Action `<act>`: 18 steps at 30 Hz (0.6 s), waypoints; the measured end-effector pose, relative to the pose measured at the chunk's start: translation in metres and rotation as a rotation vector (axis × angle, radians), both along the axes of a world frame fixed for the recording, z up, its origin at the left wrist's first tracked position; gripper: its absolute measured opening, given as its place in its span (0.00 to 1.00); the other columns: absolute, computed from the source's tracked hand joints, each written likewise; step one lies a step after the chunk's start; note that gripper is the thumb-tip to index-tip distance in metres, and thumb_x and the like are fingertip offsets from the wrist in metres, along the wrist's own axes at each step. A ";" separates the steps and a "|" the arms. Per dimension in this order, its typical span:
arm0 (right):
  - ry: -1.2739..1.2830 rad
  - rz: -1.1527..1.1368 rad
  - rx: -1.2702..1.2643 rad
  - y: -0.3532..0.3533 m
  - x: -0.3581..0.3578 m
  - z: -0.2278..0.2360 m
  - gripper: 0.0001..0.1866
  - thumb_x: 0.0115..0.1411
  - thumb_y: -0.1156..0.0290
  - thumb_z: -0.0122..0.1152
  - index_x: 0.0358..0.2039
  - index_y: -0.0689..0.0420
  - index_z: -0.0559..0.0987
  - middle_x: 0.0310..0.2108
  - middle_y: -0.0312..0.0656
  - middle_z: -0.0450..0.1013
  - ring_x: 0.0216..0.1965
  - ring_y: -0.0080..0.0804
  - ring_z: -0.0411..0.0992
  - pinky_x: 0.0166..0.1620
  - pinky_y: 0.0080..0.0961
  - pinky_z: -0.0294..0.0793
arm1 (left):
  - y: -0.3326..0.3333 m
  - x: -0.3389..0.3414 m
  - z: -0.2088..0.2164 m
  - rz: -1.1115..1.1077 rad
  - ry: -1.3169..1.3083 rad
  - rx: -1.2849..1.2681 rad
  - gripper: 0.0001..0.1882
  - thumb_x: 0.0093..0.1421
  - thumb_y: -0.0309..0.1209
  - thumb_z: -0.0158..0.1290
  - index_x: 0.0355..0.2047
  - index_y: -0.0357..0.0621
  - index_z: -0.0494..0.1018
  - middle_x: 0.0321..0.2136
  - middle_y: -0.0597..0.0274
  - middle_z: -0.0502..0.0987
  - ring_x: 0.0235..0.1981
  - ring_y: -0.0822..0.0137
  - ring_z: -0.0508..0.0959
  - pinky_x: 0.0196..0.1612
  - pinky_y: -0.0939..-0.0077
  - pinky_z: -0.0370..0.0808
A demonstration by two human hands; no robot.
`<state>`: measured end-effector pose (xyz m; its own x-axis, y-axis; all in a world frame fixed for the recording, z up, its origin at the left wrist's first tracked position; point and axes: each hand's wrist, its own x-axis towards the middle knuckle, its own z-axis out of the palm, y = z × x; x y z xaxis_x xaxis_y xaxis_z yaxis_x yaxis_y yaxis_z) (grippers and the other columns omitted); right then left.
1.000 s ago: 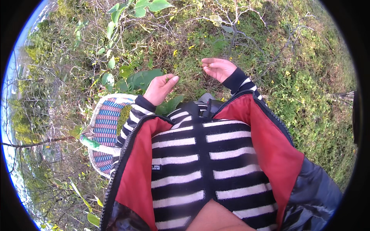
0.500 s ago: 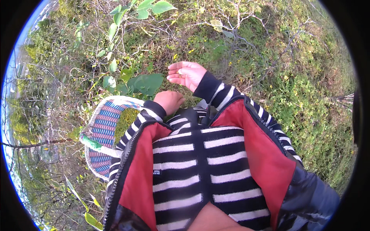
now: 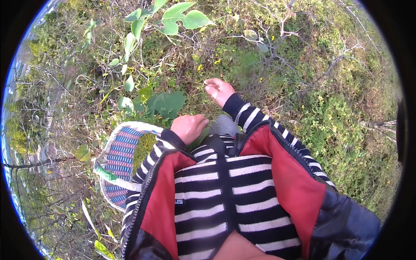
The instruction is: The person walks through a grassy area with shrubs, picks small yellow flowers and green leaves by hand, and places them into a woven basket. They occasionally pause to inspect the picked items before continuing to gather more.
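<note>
The left hand (image 3: 188, 128) is bent beside the woven basket (image 3: 118, 155), which holds small yellow-green flower heads (image 3: 145, 146) at the person's left; the right hand (image 3: 219, 92) is half-curled above the undergrowth (image 3: 281, 102). Whether either grips anything, I cannot tell.

The left sleeve (image 3: 158, 150) partly hides the basket (image 3: 122, 151).

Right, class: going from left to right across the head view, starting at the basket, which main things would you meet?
Basket → left hand → right hand → right sleeve
</note>
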<state>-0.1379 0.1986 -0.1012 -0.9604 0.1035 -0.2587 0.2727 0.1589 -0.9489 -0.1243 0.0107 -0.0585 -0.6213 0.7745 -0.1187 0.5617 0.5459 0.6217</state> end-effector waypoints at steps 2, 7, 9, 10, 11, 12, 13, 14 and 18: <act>-0.161 -0.050 0.211 0.030 -0.005 -0.039 0.24 0.53 0.64 0.55 0.49 0.60 0.65 0.35 0.45 0.73 0.36 0.31 0.71 0.41 0.25 0.69 | -0.006 -0.005 0.004 0.002 -0.027 -0.069 0.13 0.57 0.39 0.43 0.22 0.44 0.68 0.15 0.49 0.70 0.20 0.48 0.72 0.24 0.55 0.68; -0.324 -0.434 -0.027 0.084 -0.063 -0.141 0.32 0.50 0.63 0.57 0.54 0.59 0.60 0.36 0.47 0.71 0.40 0.37 0.70 0.45 0.30 0.67 | -0.017 -0.012 0.007 0.071 -0.134 -0.119 0.11 0.57 0.38 0.44 0.24 0.45 0.67 0.15 0.50 0.69 0.20 0.48 0.72 0.23 0.57 0.68; -0.113 -0.450 0.515 0.094 -0.093 -0.176 0.32 0.49 0.66 0.57 0.53 0.62 0.59 0.49 0.53 0.61 0.51 0.44 0.61 0.53 0.31 0.60 | -0.015 -0.008 0.004 0.107 -0.176 -0.139 0.10 0.57 0.37 0.45 0.24 0.44 0.67 0.17 0.50 0.70 0.21 0.49 0.72 0.24 0.58 0.68; -0.084 -0.466 0.598 0.094 -0.107 -0.191 0.32 0.49 0.67 0.57 0.54 0.63 0.58 0.51 0.53 0.59 0.52 0.44 0.59 0.54 0.31 0.59 | -0.013 -0.006 0.002 0.116 -0.175 -0.175 0.10 0.57 0.36 0.45 0.24 0.44 0.67 0.17 0.52 0.71 0.20 0.51 0.72 0.23 0.61 0.69; -0.093 -0.489 0.667 0.093 -0.122 -0.204 0.33 0.49 0.69 0.57 0.54 0.63 0.57 0.53 0.53 0.56 0.54 0.44 0.56 0.56 0.30 0.57 | -0.011 -0.005 -0.001 0.128 -0.153 -0.170 0.09 0.57 0.35 0.45 0.24 0.44 0.67 0.18 0.55 0.71 0.20 0.53 0.73 0.22 0.63 0.69; -0.083 -0.533 0.568 0.096 -0.136 -0.215 0.35 0.49 0.72 0.57 0.55 0.63 0.53 0.56 0.54 0.52 0.57 0.45 0.53 0.58 0.29 0.54 | -0.011 -0.004 -0.005 0.132 -0.193 -0.172 0.08 0.57 0.34 0.45 0.25 0.43 0.67 0.19 0.55 0.71 0.20 0.53 0.73 0.23 0.63 0.69; -0.003 -0.650 0.196 0.097 -0.146 -0.225 0.36 0.48 0.74 0.56 0.56 0.63 0.53 0.56 0.54 0.51 0.57 0.45 0.52 0.58 0.29 0.53 | -0.011 -0.004 -0.008 0.138 -0.211 -0.160 0.08 0.57 0.34 0.45 0.27 0.43 0.67 0.20 0.54 0.72 0.22 0.53 0.73 0.24 0.63 0.70; 0.031 -0.730 -0.014 0.099 -0.156 -0.235 0.37 0.46 0.76 0.56 0.56 0.62 0.52 0.56 0.54 0.51 0.57 0.45 0.52 0.58 0.29 0.53 | -0.011 -0.003 -0.012 0.149 -0.217 -0.160 0.08 0.57 0.33 0.44 0.28 0.43 0.68 0.21 0.53 0.72 0.23 0.53 0.73 0.25 0.63 0.70; -0.328 -0.222 0.721 0.116 -0.153 -0.261 0.26 0.46 0.72 0.55 0.48 0.61 0.66 0.42 0.55 0.66 0.44 0.48 0.66 0.47 0.36 0.66 | -0.012 -0.005 -0.023 0.191 -0.257 -0.153 0.11 0.57 0.31 0.44 0.38 0.41 0.68 0.26 0.51 0.72 0.27 0.52 0.74 0.29 0.64 0.71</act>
<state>-0.2908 0.3146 -0.3620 -0.7854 0.5301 -0.3197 0.6150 0.6091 -0.5009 -0.1293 -0.0018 -0.0813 -0.6880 0.6083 -0.3958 0.2765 0.7239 0.6320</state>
